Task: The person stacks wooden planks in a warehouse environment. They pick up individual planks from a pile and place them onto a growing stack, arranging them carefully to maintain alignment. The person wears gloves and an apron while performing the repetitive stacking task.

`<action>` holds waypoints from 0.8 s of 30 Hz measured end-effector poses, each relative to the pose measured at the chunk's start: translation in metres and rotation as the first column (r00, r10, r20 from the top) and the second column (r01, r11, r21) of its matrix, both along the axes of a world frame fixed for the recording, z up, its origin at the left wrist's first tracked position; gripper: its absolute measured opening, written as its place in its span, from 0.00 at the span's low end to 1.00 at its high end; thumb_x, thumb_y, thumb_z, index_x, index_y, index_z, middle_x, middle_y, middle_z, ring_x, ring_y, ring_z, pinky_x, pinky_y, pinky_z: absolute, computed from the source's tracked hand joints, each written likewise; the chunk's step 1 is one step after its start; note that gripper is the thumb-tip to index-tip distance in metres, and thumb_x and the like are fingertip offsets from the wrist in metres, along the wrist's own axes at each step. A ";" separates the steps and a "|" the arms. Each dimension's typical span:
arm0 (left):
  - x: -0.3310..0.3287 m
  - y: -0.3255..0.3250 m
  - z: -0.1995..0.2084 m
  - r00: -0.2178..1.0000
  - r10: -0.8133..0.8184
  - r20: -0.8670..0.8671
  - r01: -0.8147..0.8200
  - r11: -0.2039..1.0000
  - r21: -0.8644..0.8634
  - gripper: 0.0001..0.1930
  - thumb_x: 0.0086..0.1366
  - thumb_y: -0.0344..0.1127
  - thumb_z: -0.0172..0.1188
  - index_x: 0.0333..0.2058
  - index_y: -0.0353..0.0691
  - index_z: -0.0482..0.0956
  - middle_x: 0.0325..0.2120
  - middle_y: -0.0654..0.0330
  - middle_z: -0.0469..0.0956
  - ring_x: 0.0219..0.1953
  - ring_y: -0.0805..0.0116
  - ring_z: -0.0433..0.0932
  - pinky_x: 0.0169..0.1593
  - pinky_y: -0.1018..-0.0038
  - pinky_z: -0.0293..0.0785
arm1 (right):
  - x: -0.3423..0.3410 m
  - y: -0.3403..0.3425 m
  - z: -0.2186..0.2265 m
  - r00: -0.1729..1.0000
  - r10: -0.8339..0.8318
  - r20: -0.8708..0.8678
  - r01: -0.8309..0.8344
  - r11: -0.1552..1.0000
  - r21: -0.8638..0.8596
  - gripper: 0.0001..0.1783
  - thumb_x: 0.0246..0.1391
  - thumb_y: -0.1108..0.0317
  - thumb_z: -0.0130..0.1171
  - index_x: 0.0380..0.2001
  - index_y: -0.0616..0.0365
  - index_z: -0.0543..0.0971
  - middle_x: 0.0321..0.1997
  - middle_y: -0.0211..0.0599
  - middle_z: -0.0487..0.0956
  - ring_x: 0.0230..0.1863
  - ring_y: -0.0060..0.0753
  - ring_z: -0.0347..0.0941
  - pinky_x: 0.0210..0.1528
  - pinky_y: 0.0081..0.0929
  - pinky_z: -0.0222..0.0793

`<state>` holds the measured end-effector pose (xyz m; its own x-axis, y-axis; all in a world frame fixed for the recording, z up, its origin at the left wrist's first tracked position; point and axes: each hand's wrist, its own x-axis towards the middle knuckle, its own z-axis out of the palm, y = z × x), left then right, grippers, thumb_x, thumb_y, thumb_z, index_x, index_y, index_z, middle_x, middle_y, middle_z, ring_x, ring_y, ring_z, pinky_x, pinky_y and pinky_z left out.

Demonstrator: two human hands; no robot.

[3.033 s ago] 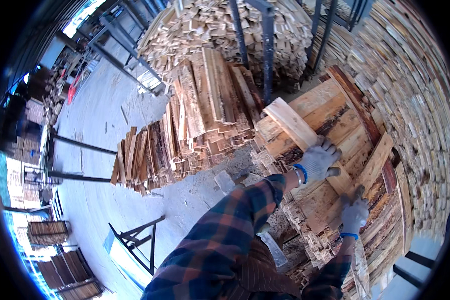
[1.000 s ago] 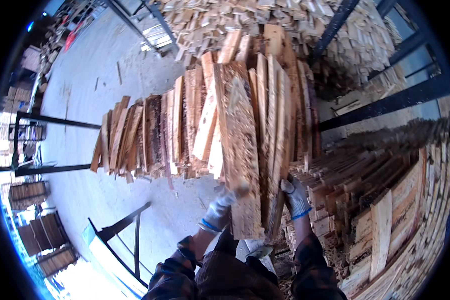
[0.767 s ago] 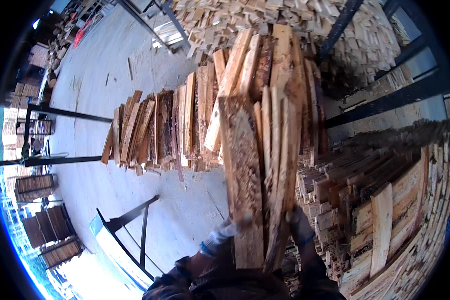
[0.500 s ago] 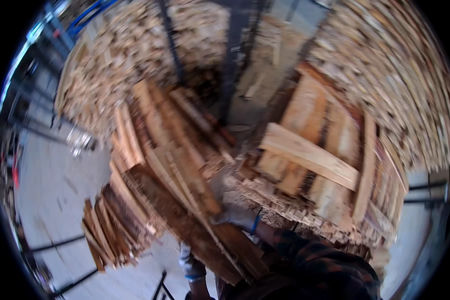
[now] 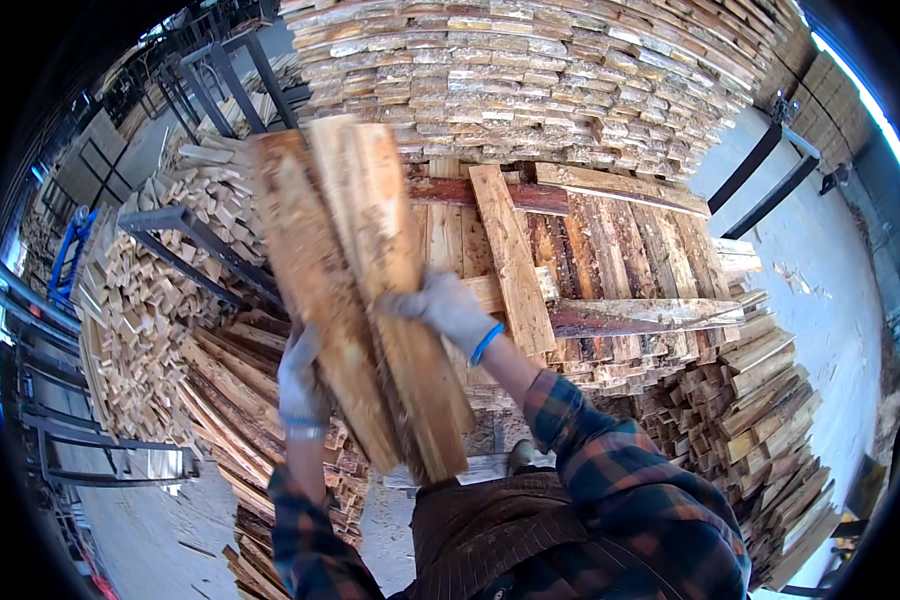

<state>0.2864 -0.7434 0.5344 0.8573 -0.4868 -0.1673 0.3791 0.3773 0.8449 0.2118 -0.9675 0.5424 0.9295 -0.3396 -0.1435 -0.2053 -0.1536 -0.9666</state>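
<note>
From the head view, we've got a bundle of rough planks [image 5: 355, 290] held up at chest height, tilted away from us. Our left hand [image 5: 300, 378] clamps its grip on the left edge; our right hand [image 5: 445, 308] wraps the right edge, above the stacked boards [image 5: 610, 250].

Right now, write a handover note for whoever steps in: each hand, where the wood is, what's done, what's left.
Left hand: gloved, gripping the left edge of the bundle of boards.
Right hand: gloved, fingers wrapped over the bundle's right edge.
The bundle is lifted, tilted up and away from the chest, above the low stack of planks.
A tall wall of stacked boards stands behind; a loose heap of slats lies to the left by a dark metal rack.
Done: bundle picked up.
Left: it is not yet set down anywhere.
</note>
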 end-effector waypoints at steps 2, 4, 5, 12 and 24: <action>0.039 -0.050 -0.004 0.991 -0.125 0.039 0.122 0.990 0.076 0.25 0.61 0.37 0.62 0.56 0.34 0.72 0.42 0.59 0.78 0.46 0.70 0.77 0.49 0.72 0.73 | 0.001 -0.036 -0.011 0.974 -0.223 0.050 0.216 0.971 0.105 0.37 0.40 0.47 0.72 0.47 0.64 0.79 0.40 0.48 0.83 0.44 0.39 0.80 0.48 0.33 0.72; 0.100 -0.091 -0.046 0.958 -0.219 0.186 0.072 0.809 0.584 0.28 0.58 0.41 0.66 0.55 0.34 0.74 0.45 0.56 0.79 0.45 0.67 0.78 0.47 0.72 0.73 | 0.020 -0.076 -0.077 0.953 -0.298 0.048 0.289 0.947 0.138 0.32 0.43 0.52 0.71 0.47 0.65 0.79 0.39 0.46 0.84 0.42 0.36 0.79 0.46 0.31 0.73; 0.116 -0.106 -0.049 0.931 -0.257 0.261 -0.078 0.557 0.827 0.28 0.57 0.42 0.68 0.54 0.36 0.76 0.45 0.55 0.80 0.43 0.66 0.78 0.46 0.72 0.73 | 0.029 -0.091 -0.097 0.943 -0.330 0.043 0.320 0.935 0.155 0.30 0.44 0.55 0.70 0.46 0.65 0.79 0.39 0.45 0.84 0.41 0.34 0.79 0.44 0.30 0.73; 0.131 -0.118 -0.080 0.962 -0.093 0.257 -0.131 0.668 0.732 0.17 0.59 0.30 0.64 0.48 0.33 0.81 0.39 0.55 0.82 0.37 0.68 0.78 0.42 0.74 0.73 | -0.026 -0.103 -0.049 0.903 -0.424 -0.076 0.424 0.845 0.325 0.33 0.47 0.64 0.68 0.54 0.73 0.72 0.44 0.41 0.81 0.42 0.30 0.77 0.48 0.25 0.73; 0.155 -0.047 -0.091 0.767 -0.315 0.559 -0.387 0.466 0.795 0.18 0.61 0.27 0.55 0.51 0.32 0.77 0.40 0.51 0.82 0.37 0.67 0.79 0.45 0.75 0.74 | -0.172 -0.279 -0.090 0.828 -0.552 -0.102 0.561 0.811 0.168 0.31 0.53 0.58 0.63 0.53 0.73 0.74 0.40 0.42 0.82 0.37 0.30 0.78 0.43 0.26 0.75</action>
<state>0.4412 -0.7907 0.4432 0.9318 -0.3591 0.0523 -0.2873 -0.6421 0.7107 0.0395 -1.2462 0.4522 0.5806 -0.7598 -0.2925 -0.2461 0.1787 -0.9526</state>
